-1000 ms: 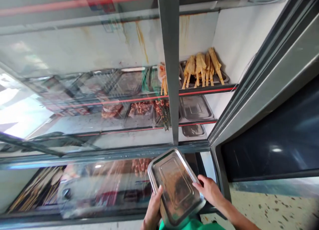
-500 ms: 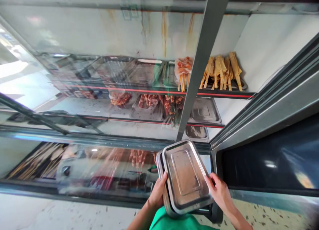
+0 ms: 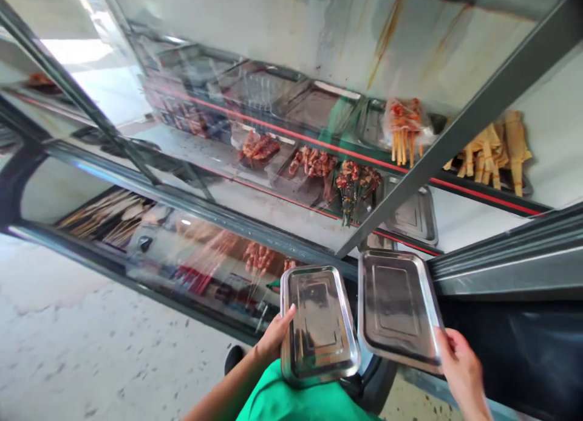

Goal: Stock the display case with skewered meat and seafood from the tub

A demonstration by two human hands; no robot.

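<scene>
My left hand [image 3: 277, 335] is closed on the left edge of a shallow metal tray [image 3: 319, 324], its thumb lying over the rim. A doubled rim on that side suggests more than one tray stacked there. Closed on the lower right edge of another metal tray [image 3: 396, 305] is my right hand [image 3: 461, 363]. Both trays are bare inside and tilted toward me, side by side with a narrow gap between them. They are in front of the glass display case, above my green clothing [image 3: 300, 403].
Behind the glass, shelves hold meat skewers [image 3: 355, 181], bagged skewers [image 3: 405, 126] and bundles of folded yellowish sheets on sticks [image 3: 489, 147]. A metal tray [image 3: 416, 211] lies on the middle shelf. A slanting metal frame post [image 3: 455, 123] crosses the case. Speckled floor [image 3: 113, 348] lies at left.
My right hand has lifted its tray off the other and moved it right, so the two now sit apart. The view has turned and tilted, shifting the case.
</scene>
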